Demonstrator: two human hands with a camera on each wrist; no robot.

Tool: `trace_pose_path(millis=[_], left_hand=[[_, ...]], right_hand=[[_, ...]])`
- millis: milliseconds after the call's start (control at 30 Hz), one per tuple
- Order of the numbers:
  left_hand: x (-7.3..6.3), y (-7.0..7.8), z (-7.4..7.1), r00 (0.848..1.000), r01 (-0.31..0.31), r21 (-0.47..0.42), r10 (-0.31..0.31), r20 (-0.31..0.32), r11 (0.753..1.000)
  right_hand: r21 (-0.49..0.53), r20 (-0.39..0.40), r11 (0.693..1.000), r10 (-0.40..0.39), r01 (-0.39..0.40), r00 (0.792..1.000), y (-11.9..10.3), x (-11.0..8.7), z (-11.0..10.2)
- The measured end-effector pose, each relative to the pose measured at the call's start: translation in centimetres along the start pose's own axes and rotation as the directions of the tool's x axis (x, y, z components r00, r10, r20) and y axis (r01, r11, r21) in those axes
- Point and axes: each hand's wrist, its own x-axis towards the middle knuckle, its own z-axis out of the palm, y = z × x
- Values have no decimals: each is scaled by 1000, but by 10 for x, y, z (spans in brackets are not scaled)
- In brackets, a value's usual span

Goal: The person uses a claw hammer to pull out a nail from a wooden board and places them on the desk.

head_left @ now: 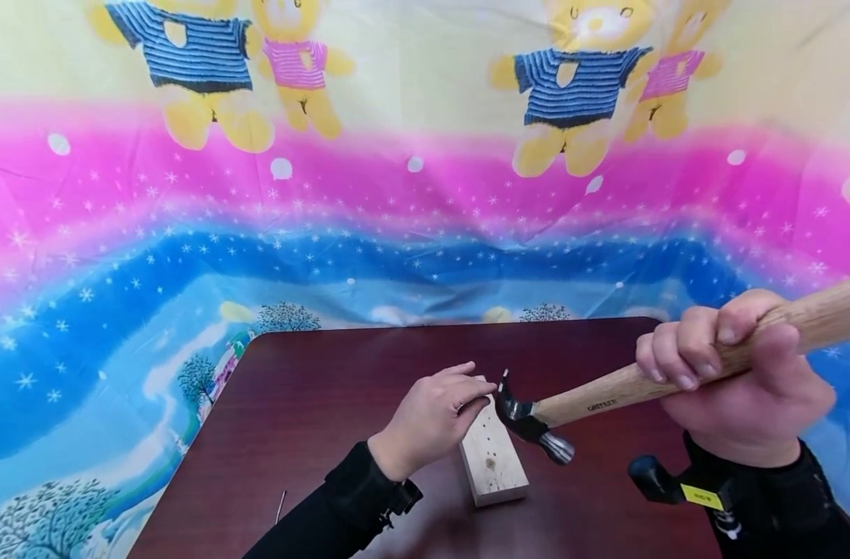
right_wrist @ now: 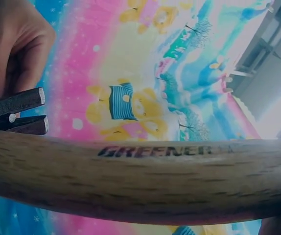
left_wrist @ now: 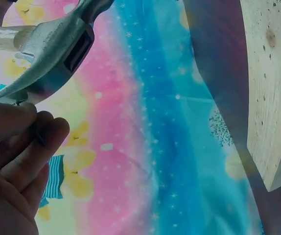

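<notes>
My right hand (head_left: 739,380) grips the wooden handle of a claw hammer (head_left: 599,400), held raised with its head left of the hand. Beside the claw is my left hand (head_left: 428,419), thumb and fingers pinched together. A round nail head (right_wrist: 12,117) shows between the two claw prongs in the right wrist view. In the left wrist view, the fingertips hold the nail (left_wrist: 41,138) just under the claw; most of it is hidden. Below and behind the hands lies a pale wooden block (head_left: 494,466) with several small dark holes or marks on its top.
The dark red table (head_left: 313,411) carries the block and a thin nail-like metal piece (head_left: 281,506) at the near left, partly beside the left sleeve. A patterned cloth (head_left: 411,194) with printed bears hangs around the table's back and sides.
</notes>
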Motion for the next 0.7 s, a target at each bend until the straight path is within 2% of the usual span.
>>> trace_pose_path(millis=[133, 333, 433, 600, 700], left_hand=[[-1, 1, 2, 1000, 21, 26, -20, -19, 999], [-5, 1, 6, 999, 41, 48, -41, -12, 998], [-8, 1, 9, 1000, 25, 68, -25, 2, 997], [-12, 2, 16, 999, -44, 90, 43, 14, 995], [-5, 6, 10, 996, -33, 56, 37, -76, 998]], right_hand=[[-8, 14, 1000, 14, -14, 1000, 2, -1, -1], [-5, 32, 1000, 23, -23, 999, 8, -1, 1], [-1, 38, 999, 46, -46, 998, 10, -2, 3], [14, 43, 997, 79, -80, 996, 13, -2, 4], [-6, 32, 996, 89, -89, 996, 19, -3, 4]])
